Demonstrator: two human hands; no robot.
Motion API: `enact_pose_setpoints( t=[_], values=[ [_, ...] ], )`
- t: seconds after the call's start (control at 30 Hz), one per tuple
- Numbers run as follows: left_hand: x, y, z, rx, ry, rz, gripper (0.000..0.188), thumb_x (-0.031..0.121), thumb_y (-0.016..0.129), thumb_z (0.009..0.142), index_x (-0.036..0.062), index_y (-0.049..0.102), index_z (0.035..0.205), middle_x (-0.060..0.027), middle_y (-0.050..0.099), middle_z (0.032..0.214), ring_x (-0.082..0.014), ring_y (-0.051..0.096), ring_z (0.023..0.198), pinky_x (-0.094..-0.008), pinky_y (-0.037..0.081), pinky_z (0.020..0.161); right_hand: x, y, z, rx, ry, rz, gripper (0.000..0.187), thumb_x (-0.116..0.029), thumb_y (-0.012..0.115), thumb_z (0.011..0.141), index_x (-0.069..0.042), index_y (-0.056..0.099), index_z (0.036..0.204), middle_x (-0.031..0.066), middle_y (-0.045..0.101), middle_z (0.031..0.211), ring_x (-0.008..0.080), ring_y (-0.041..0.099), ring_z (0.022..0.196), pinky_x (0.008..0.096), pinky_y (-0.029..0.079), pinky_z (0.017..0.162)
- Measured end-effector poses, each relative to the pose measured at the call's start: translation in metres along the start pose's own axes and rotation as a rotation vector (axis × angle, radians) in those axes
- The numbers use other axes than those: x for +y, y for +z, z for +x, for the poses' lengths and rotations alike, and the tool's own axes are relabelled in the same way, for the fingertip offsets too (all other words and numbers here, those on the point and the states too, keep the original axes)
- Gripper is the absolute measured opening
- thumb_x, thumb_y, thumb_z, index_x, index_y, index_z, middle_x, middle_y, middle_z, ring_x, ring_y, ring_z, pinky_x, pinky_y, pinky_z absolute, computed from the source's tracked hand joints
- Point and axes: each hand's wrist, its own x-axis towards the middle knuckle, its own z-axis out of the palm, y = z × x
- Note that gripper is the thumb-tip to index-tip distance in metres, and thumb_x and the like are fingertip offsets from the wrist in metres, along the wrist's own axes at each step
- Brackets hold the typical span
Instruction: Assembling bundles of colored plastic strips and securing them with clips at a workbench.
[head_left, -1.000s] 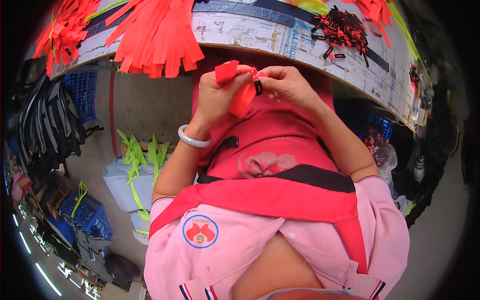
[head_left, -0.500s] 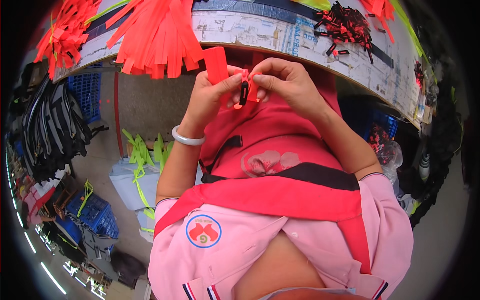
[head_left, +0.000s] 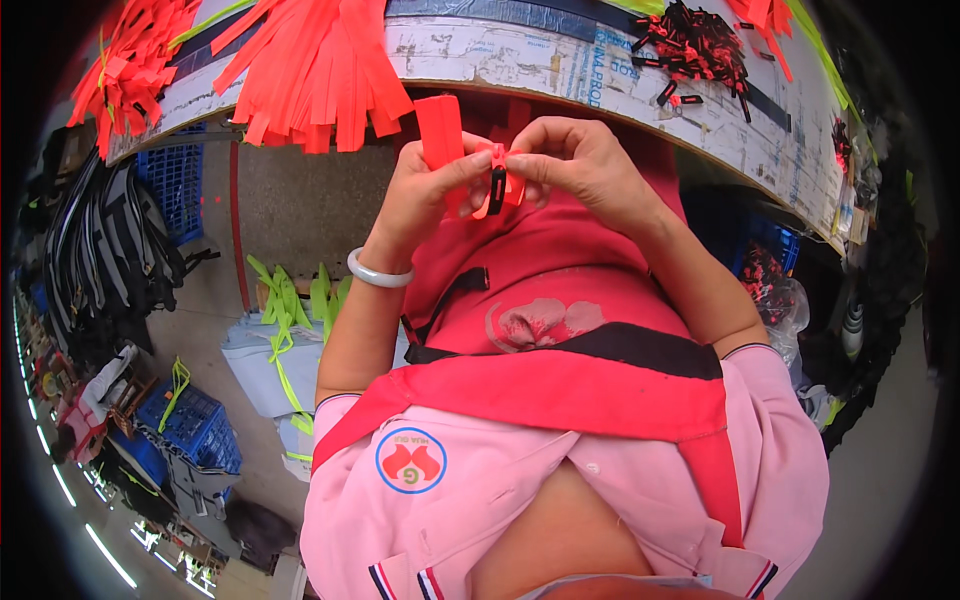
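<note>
My left hand [head_left: 424, 188], with a white bangle [head_left: 379, 270] at its wrist, is closed on a red-orange fabric strip [head_left: 440, 130]. The strip sticks up past the thumb. Across from it, my right hand [head_left: 583, 168] pinches the strip's other part between thumb and fingers. A small black piece with a slot [head_left: 497, 190], perhaps a zipper pull or plastic tab, hangs from the strip between both hands. The hands are in front of the table edge, above my red apron [head_left: 560, 270]. Fingers hide part of the strip.
On the curved white table [head_left: 480, 60] lies a thick bunch of red-orange strips [head_left: 320, 80]; another bunch [head_left: 125, 80] is farther left. A pile of small black-and-red pieces [head_left: 695, 55] sits at right. Blue crates [head_left: 190, 425] and grey fabric bundles [head_left: 265, 365] stand on the floor.
The black piece has shifted slightly right and hangs a little turned. Both hands stay close together, still holding the strip.
</note>
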Motion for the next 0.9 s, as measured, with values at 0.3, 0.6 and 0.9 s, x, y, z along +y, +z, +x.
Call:
enact_pose_setpoints(
  t=[0.3, 0.6, 0.9],
  values=[
    [0.0, -0.005, 0.0, -0.062, -0.006, 0.03, 0.017, 0.015, 0.064, 0.09, -0.0009, 0.067, 0.096, -0.0035, 0.063, 0.072, -0.0075, 0.056, 0.055, -0.0197, 0.04, 0.046, -0.001, -0.003, 0.0, -0.053, 0.093, 0.042, 0.018, -0.015, 0.065, 0.09, 0.003, 0.063, 0.095, 0.0063, 0.065, 0.077, 0.0096, 0.062, 0.066, 0.0219, 0.051, 0.059],
    [-0.006, 0.01, -0.003, 0.103, 0.222, 0.18, 0.012, 0.006, 0.066, 0.088, 0.0005, 0.07, 0.098, -0.0008, 0.064, 0.075, -0.0035, 0.053, 0.057, -0.0186, 0.04, 0.049, 0.031, 0.017, 0.007, 0.263, -0.508, -0.075, 0.011, -0.008, 0.062, 0.092, 0.0, 0.063, 0.099, 0.0031, 0.064, 0.086, 0.0077, 0.06, 0.069, 0.0197, 0.049, 0.061],
    [-0.008, 0.008, -0.008, 0.122, 0.401, 0.411, 0.011, 0.002, 0.066, 0.087, 0.0005, 0.068, 0.098, -0.0011, 0.064, 0.087, -0.0069, 0.057, 0.072, -0.022, 0.046, 0.062, 0.006, 0.018, 0.002, 0.121, -0.583, -0.432, 0.019, -0.001, 0.069, 0.083, 0.0, 0.063, 0.101, 0.0045, 0.059, 0.089, 0.0092, 0.06, 0.076, 0.0236, 0.05, 0.063]
  ],
)
